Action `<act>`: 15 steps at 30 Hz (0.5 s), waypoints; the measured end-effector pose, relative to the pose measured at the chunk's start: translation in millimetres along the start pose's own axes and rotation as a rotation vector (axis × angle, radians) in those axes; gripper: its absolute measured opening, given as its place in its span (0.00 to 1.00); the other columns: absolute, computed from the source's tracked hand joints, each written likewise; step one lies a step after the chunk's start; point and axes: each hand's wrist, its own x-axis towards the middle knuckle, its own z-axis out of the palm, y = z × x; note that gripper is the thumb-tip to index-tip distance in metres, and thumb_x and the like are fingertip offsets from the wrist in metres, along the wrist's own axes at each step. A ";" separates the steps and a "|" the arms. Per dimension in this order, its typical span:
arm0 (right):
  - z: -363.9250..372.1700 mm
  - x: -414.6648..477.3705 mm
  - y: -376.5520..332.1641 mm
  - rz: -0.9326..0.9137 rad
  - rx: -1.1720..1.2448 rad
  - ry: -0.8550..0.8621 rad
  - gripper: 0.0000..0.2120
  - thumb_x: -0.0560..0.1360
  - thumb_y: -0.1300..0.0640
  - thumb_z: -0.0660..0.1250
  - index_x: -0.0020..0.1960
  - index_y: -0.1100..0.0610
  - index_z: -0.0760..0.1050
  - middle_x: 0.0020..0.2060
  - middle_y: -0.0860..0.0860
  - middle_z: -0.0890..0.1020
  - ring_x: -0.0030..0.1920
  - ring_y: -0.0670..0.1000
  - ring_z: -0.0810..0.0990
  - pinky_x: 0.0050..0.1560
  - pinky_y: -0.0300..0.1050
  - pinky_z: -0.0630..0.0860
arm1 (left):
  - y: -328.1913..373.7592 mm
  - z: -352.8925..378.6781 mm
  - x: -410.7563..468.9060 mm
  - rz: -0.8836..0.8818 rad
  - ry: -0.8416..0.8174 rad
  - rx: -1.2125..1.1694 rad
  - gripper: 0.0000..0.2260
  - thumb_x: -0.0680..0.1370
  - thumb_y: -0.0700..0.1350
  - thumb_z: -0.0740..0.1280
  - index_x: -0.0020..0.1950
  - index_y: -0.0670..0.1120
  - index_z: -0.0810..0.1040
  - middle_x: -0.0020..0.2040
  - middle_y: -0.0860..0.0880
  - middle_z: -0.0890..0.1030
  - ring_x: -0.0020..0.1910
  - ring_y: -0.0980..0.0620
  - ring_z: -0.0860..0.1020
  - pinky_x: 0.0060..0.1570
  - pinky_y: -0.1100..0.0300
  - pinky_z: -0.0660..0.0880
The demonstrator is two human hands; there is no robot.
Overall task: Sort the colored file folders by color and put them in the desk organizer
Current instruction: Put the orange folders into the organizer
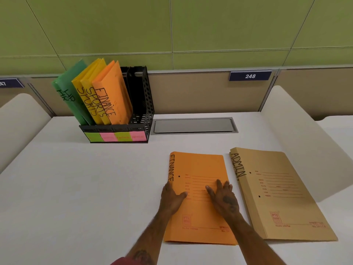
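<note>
An orange folder marked FINANCE (198,167) lies flat on the white desk in front of me. My left hand (172,197) rests at its left edge, thumb on the cover. My right hand (223,196) lies flat on the cover, fingers spread. A tan folder marked ADMIN (282,203) lies flat just to the right, untouched. At the back left stands a black mesh desk organizer (143,104). It holds a green HR folder (66,92), yellow SPORTS folders (91,96) and an orange FINANCE folder (112,94), all upright. Its rightmost slot is empty.
Green and pink sticky labels (114,137) line the organizer's front. A grey cable hatch (193,125) is set into the desk behind the folders. White side dividers (298,134) flank the desk, and a partition with a 248 plate (250,75) closes the back.
</note>
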 end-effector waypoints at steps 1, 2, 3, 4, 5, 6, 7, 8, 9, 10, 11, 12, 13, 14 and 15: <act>0.0 0.7 0.7 0.002 0.002 -0.001 0.37 0.77 0.30 0.46 0.78 0.53 0.54 0.76 0.61 0.58 0.76 0.62 0.58 0.69 0.60 0.69 | 4.7 -1.3 -1.4 0.001 -0.012 -0.032 0.35 0.68 0.62 0.72 0.71 0.53 0.65 0.67 0.50 0.75 0.62 0.48 0.77 0.60 0.44 0.77; -0.3 1.2 1.8 0.000 0.006 -0.001 0.37 0.78 0.31 0.46 0.78 0.53 0.54 0.76 0.61 0.59 0.75 0.62 0.59 0.68 0.60 0.70 | 11.4 -4.5 -5.3 0.004 -0.024 -0.060 0.32 0.71 0.59 0.73 0.70 0.53 0.66 0.67 0.50 0.76 0.61 0.47 0.78 0.60 0.45 0.78; -1.6 1.3 2.6 -0.001 0.014 0.002 0.36 0.78 0.31 0.45 0.78 0.53 0.54 0.76 0.61 0.60 0.75 0.62 0.60 0.67 0.60 0.71 | 16.2 -8.2 -7.9 0.010 -0.033 -0.087 0.30 0.73 0.56 0.73 0.71 0.52 0.66 0.67 0.49 0.76 0.61 0.47 0.78 0.60 0.46 0.78; -3.2 1.9 3.4 -0.002 0.022 0.007 0.36 0.78 0.32 0.45 0.78 0.53 0.54 0.76 0.60 0.61 0.75 0.62 0.61 0.66 0.60 0.72 | 18.3 -11.6 -8.1 0.009 -0.038 -0.111 0.30 0.74 0.54 0.73 0.73 0.49 0.66 0.68 0.48 0.76 0.60 0.47 0.79 0.61 0.49 0.77; -6.1 1.9 3.3 -0.003 0.032 0.013 0.34 0.79 0.33 0.45 0.78 0.53 0.54 0.75 0.60 0.62 0.75 0.61 0.62 0.66 0.59 0.72 | 20.6 -16.2 -8.9 -0.001 -0.045 -0.135 0.32 0.75 0.53 0.74 0.74 0.47 0.65 0.68 0.47 0.75 0.60 0.48 0.78 0.60 0.51 0.77; -9.1 1.9 2.7 -0.007 0.045 0.023 0.33 0.80 0.34 0.45 0.78 0.53 0.55 0.74 0.59 0.64 0.74 0.61 0.64 0.65 0.58 0.72 | 20.7 -20.5 -9.1 -0.006 -0.052 -0.153 0.32 0.75 0.52 0.74 0.74 0.45 0.65 0.68 0.46 0.76 0.59 0.48 0.78 0.59 0.53 0.77; -11.8 2.0 2.6 -0.010 0.061 0.032 0.32 0.81 0.36 0.45 0.77 0.54 0.56 0.73 0.59 0.67 0.72 0.61 0.67 0.64 0.58 0.72 | 18.8 -24.0 -8.6 -0.004 -0.068 -0.160 0.31 0.74 0.53 0.75 0.73 0.46 0.68 0.66 0.46 0.77 0.58 0.49 0.78 0.57 0.54 0.77; -15.3 1.3 1.9 -0.010 0.076 0.043 0.31 0.81 0.37 0.46 0.77 0.54 0.57 0.71 0.58 0.69 0.70 0.60 0.69 0.64 0.57 0.71 | 17.1 -26.8 -9.1 0.005 -0.091 -0.165 0.29 0.72 0.55 0.76 0.69 0.47 0.71 0.64 0.48 0.78 0.55 0.51 0.80 0.56 0.56 0.78; -18.4 0.5 1.8 -0.007 0.092 0.049 0.30 0.82 0.37 0.46 0.77 0.54 0.58 0.71 0.58 0.70 0.69 0.60 0.71 0.64 0.56 0.71 | 17.4 -28.4 -12.2 0.016 -0.115 -0.180 0.28 0.70 0.57 0.77 0.65 0.48 0.75 0.61 0.50 0.80 0.53 0.52 0.81 0.56 0.55 0.80; -20.9 -0.1 2.0 -0.005 0.108 0.057 0.30 0.82 0.38 0.46 0.77 0.55 0.59 0.71 0.58 0.71 0.68 0.59 0.71 0.64 0.55 0.71 | 16.5 -27.2 -13.7 0.026 -0.130 -0.200 0.30 0.67 0.60 0.78 0.64 0.48 0.76 0.59 0.51 0.82 0.51 0.53 0.83 0.56 0.53 0.81; -22.4 -1.2 2.5 -0.006 0.130 0.062 0.30 0.82 0.38 0.46 0.77 0.55 0.59 0.71 0.57 0.71 0.68 0.59 0.72 0.64 0.55 0.71 | 15.9 -24.3 -15.0 0.017 -0.132 -0.224 0.33 0.64 0.62 0.79 0.64 0.50 0.77 0.58 0.52 0.84 0.51 0.53 0.84 0.55 0.50 0.81; -23.4 -2.8 2.6 -0.008 0.153 0.064 0.30 0.82 0.38 0.46 0.76 0.55 0.60 0.70 0.57 0.72 0.67 0.59 0.72 0.64 0.55 0.71 | 17.4 -21.2 -17.4 0.009 -0.126 -0.248 0.33 0.63 0.62 0.80 0.64 0.51 0.76 0.56 0.53 0.84 0.51 0.53 0.84 0.54 0.49 0.82; -24.2 -4.5 2.7 -0.011 0.176 0.068 0.30 0.82 0.38 0.46 0.76 0.55 0.61 0.70 0.57 0.72 0.67 0.59 0.73 0.64 0.55 0.71 | 19.3 -18.0 -19.4 0.004 -0.114 -0.270 0.32 0.63 0.61 0.80 0.63 0.53 0.75 0.56 0.53 0.84 0.51 0.52 0.84 0.54 0.48 0.82; -24.0 -5.6 3.3 -0.013 0.199 0.068 0.30 0.82 0.38 0.46 0.75 0.55 0.62 0.70 0.56 0.72 0.67 0.59 0.72 0.65 0.55 0.70 | 21.7 -15.6 -20.9 0.002 -0.104 -0.296 0.31 0.64 0.59 0.80 0.62 0.54 0.74 0.56 0.53 0.83 0.52 0.52 0.84 0.54 0.47 0.82; -25.4 -6.8 2.5 -0.014 0.219 0.063 0.30 0.82 0.37 0.47 0.75 0.55 0.62 0.70 0.56 0.72 0.67 0.59 0.72 0.65 0.56 0.70 | 25.2 -15.0 -22.2 0.007 -0.099 -0.320 0.30 0.64 0.58 0.80 0.62 0.54 0.73 0.57 0.52 0.83 0.52 0.51 0.84 0.53 0.47 0.82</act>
